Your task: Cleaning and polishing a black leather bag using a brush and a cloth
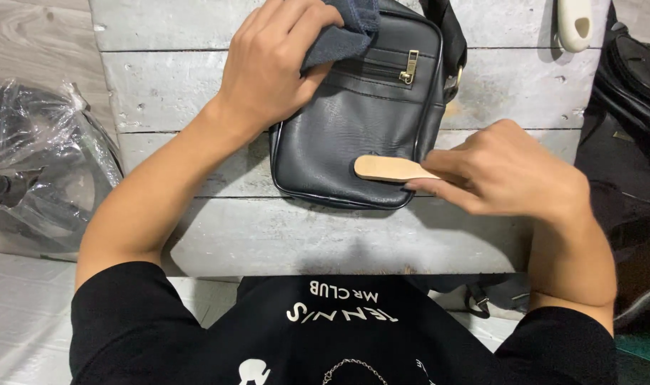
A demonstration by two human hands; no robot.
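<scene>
Black faux-leather shoulder bag, small and boxy with a brass zip pull and a dark strap, lies flat on a whitewashed plank desk, seen from above by the person working on it. At far left, on the pale floor beside the desk, sits a bundle of dark goods wrapped in crinkled clear plastic. The left hand is clenched around a folded dark blue cloth, pressing it onto the bag's upper left corner and pinning the bag in place. Lower down, the right hand pinches the end of a light wooden brush handle, its rounded tip resting on the bag's lower front panel; any bristles are hidden underneath. Beyond the right hand, at the top edge, a cream plastic handle lies on the desk, and more black bags are heaped at far right.

The bag looks light, soft and pliable, its smooth skin likely a little slippery and easily scuffed, so it would probably slide under any sideways push unless held down. The stitched edges, the strap or its brass ring appear the surest places to take hold; the flat panels offer little purchase. The wooden handle seems stiff and light, easy to grip at its end.
</scene>
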